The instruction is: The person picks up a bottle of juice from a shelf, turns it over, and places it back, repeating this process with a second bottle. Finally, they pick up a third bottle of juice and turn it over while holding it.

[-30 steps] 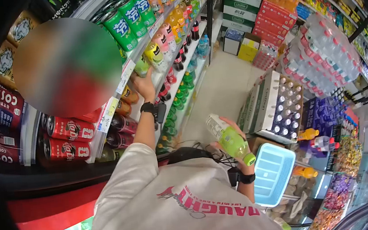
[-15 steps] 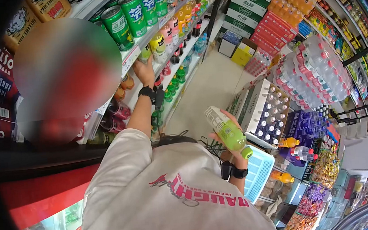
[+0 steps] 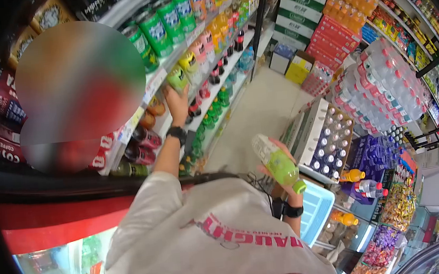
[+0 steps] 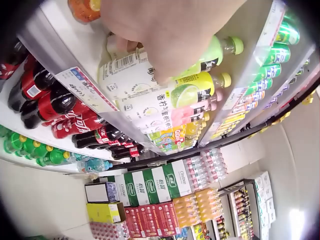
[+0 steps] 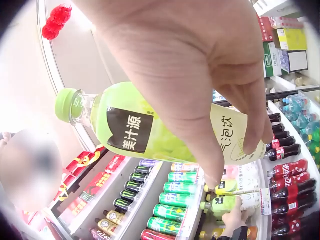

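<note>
On the second shelf my left hand [image 3: 177, 108] grips a green-labelled drink bottle [image 3: 177, 78] standing at the end of its row. The left wrist view shows the curled fingers over the white lower label, with the green top and cap of this bottle [image 4: 220, 50] beyond them. A yellow-labelled bottle [image 3: 189, 63] is right beside it. Away from the shelf, my right hand [image 5: 185, 65] holds a similar green-capped drink bottle [image 5: 165, 130], thumb on one side and fingers on the other. That bottle [image 3: 280, 165] is tilted, its cap towards my body.
Green soda cans [image 3: 156, 33] line the shelf above; cola bottles [image 4: 55, 102] stand on the one below. A carton of dark bottles [image 3: 331, 142] and a light blue basket [image 3: 319, 212] are at the right. Shrink-wrapped water packs [image 3: 384, 89] are stacked behind the carton.
The head view has shifted and turned slightly. My left hand stays around the bottle on the shelf, and the right hand keeps hold of its own bottle near my body.
</note>
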